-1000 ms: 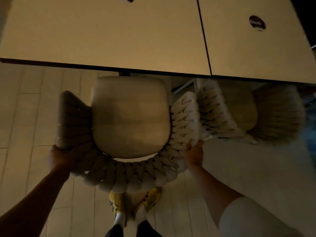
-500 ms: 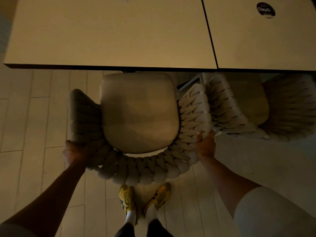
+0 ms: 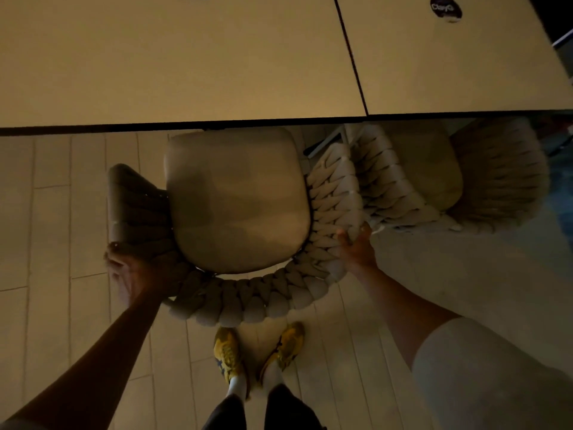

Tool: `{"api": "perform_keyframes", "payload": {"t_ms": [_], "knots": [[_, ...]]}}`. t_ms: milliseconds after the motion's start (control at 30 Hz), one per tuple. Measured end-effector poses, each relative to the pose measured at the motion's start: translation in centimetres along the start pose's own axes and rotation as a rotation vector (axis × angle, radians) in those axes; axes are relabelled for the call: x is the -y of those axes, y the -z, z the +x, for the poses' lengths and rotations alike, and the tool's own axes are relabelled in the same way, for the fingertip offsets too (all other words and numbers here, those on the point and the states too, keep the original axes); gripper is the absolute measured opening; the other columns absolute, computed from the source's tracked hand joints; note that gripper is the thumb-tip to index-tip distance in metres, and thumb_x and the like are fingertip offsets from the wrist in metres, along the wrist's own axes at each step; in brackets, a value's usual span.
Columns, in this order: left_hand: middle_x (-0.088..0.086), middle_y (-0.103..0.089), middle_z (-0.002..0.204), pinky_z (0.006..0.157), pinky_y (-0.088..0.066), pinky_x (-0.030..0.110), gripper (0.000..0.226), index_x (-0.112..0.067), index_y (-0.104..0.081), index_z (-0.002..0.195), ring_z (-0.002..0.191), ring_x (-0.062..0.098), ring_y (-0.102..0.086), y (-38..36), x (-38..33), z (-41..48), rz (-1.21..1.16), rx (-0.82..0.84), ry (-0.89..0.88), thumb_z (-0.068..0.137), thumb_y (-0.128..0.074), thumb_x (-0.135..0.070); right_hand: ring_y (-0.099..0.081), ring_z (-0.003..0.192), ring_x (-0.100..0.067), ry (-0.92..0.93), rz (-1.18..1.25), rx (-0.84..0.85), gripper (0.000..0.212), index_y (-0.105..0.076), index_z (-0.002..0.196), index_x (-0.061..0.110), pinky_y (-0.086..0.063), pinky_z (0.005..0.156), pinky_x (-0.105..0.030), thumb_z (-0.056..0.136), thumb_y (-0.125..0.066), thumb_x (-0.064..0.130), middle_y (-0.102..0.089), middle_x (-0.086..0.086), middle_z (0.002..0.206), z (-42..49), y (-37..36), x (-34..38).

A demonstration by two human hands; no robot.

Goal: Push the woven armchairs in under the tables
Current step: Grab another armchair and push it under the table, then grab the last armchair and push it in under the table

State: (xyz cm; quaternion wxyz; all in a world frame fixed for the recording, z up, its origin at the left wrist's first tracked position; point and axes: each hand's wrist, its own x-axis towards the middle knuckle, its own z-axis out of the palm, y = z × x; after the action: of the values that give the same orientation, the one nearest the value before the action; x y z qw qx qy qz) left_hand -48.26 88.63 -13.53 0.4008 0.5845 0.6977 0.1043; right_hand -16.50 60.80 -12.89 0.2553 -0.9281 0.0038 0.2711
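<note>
A woven armchair [image 3: 248, 299] with a beige seat cushion [image 3: 237, 200] stands right below me, facing the pale table [image 3: 173, 63]. The cushion's front edge lies just at the table's dark rim. My left hand [image 3: 130, 274] grips the braided backrest at its left corner. My right hand [image 3: 356, 246] grips the right armrest where it meets the back. A second woven armchair [image 3: 434, 178] sits to the right, partly under the adjoining table [image 3: 449, 66].
The two tabletops meet at a dark seam. A round dark sticker [image 3: 446, 8] lies on the right one. Pale floor planks [image 3: 49, 212] stretch to the left. My feet in yellow shoes [image 3: 229, 355] stand just behind the chair.
The chair has slid forward toward the table, its cushion front now at the table edge. Both hands kept their grip and my feet stepped after it.
</note>
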Motion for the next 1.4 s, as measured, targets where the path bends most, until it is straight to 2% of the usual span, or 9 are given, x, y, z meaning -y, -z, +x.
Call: {"api": "perform_keyframes", "payload": {"t_ms": [67, 167, 300, 400, 533, 733, 1167, 1300, 1400], "knots": [[0.02, -0.017, 0.162, 0.103, -0.04, 0.071, 0.113, -0.018, -0.012, 0.152, 0.143, 0.049, -0.027, -0.5, -0.8, -1.3, 0.237, 0.028, -0.06, 0.071, -0.081, -0.055, -0.052, 0.132, -0.04, -0.002, 0.011, 0.047, 0.087, -0.008, 0.162, 0.023, -0.05, 0.099, -0.045, 0.097, -0.057, 0.055, -0.039, -0.018, 0.158, -1.1, 1.3, 0.3], [0.014, 0.002, 0.169, 0.119, -0.02, 0.067, 0.095, -0.02, -0.026, 0.151, 0.152, 0.046, -0.003, -1.0, -2.4, -3.4, 0.479, 0.161, -0.07, 0.078, -0.08, -0.05, -0.042, 0.144, -0.036, -0.048, 0.017, 0.084, 0.096, -0.006, 0.163, 0.018, -0.044, 0.106, -0.041, 0.094, -0.059, 0.059, -0.027, -0.015, 0.165, -3.2, 4.0, 0.3], [0.013, -0.05, 0.14, 0.098, -0.048, 0.044, 0.057, -0.017, -0.044, 0.14, 0.124, 0.038, -0.053, -1.8, -5.7, -6.8, 0.412, 0.523, -0.165, 0.094, -0.069, -0.04, -0.038, 0.146, -0.03, -0.061, 0.03, 0.131, 0.095, -0.013, 0.162, 0.014, -0.041, 0.105, -0.033, 0.094, -0.059, 0.061, -0.027, -0.011, 0.166, -6.4, 8.1, -0.8], [0.005, -0.054, 0.122, 0.078, -0.042, 0.027, 0.032, -0.018, -0.052, 0.121, 0.102, 0.023, -0.055, -3.3, -8.9, -10.6, 0.364, 0.781, -0.297, 0.097, -0.07, -0.03, -0.038, 0.146, -0.03, -0.076, -0.011, 0.106, 0.089, -0.02, 0.161, 0.011, -0.039, 0.103, -0.032, 0.096, -0.057, 0.06, -0.029, -0.011, 0.164, -9.2, 11.3, -1.7], [-0.002, -0.059, 0.12, 0.088, -0.041, 0.031, 0.037, -0.018, -0.058, 0.127, 0.105, 0.021, -0.057, -5.6, -13.3, -16.5, 0.498, 0.925, -0.603, 0.097, -0.068, -0.038, -0.031, 0.15, -0.032, -0.121, 0.016, 0.038, 0.089, -0.024, 0.161, 0.013, -0.035, 0.114, -0.038, 0.094, -0.057, 0.063, -0.026, -0.013, 0.166, -11.8, 15.6, -4.2], [0.007, -0.062, 0.13, 0.096, -0.046, 0.03, 0.033, -0.012, -0.059, 0.127, 0.109, 0.023, -0.062, -11.3, -19.5, -23.8, 0.595, 1.109, -0.724, 0.1, -0.064, -0.031, -0.034, 0.148, -0.034, -0.195, 0.119, -0.104, 0.088, -0.028, 0.159, 0.013, -0.034, 0.115, -0.042, 0.094, -0.055, 0.065, -0.031, -0.014, 0.163, -13.0, 22.0, -9.1], [0.008, -0.055, 0.145, 0.106, -0.043, 0.036, 0.057, -0.012, -0.045, 0.146, 0.132, 0.028, -0.053, -25.9, -25.8, -38.0, 0.819, 1.09, -0.891, 0.1, -0.06, -0.042, -0.039, 0.145, -0.034, -0.3, 0.348, -0.169, 0.093, -0.036, 0.155, 0.018, -0.036, 0.117, -0.049, 0.086, -0.053, 0.078, -0.037, -0.013, 0.159, -6.7, 34.3, -21.3], [0.008, -0.067, 0.104, 0.083, -0.041, 0.029, 0.049, -0.005, -0.051, 0.135, 0.092, 0.02, -0.064, -30.4, -27.7, -40.3, 0.778, 1.038, -0.775, 0.101, -0.057, -0.04, -0.038, 0.146, -0.034, -0.269, 0.282, -0.187, 0.092, -0.036, 0.156, 0.016, -0.034, 0.116, -0.044, 0.088, -0.052, 0.076, -0.036, -0.013, 0.161, -3.8, 39.3, -24.0], [0.016, -0.065, 0.13, 0.093, -0.047, 0.035, 0.066, -0.004, -0.053, 0.138, 0.116, 0.029, -0.063, -33.3, -29.1, -41.2, 0.732, 1.009, -0.77, 0.093, -0.057, -0.053, -0.038, 0.146, -0.033, -0.247, 0.254, -0.19, 0.09, -0.036, 0.156, 0.016, -0.034, 0.115, -0.042, 0.09, -0.052, 0.074, -0.036, -0.012, 0.161, -1.3, 42.4, -25.1]]}}
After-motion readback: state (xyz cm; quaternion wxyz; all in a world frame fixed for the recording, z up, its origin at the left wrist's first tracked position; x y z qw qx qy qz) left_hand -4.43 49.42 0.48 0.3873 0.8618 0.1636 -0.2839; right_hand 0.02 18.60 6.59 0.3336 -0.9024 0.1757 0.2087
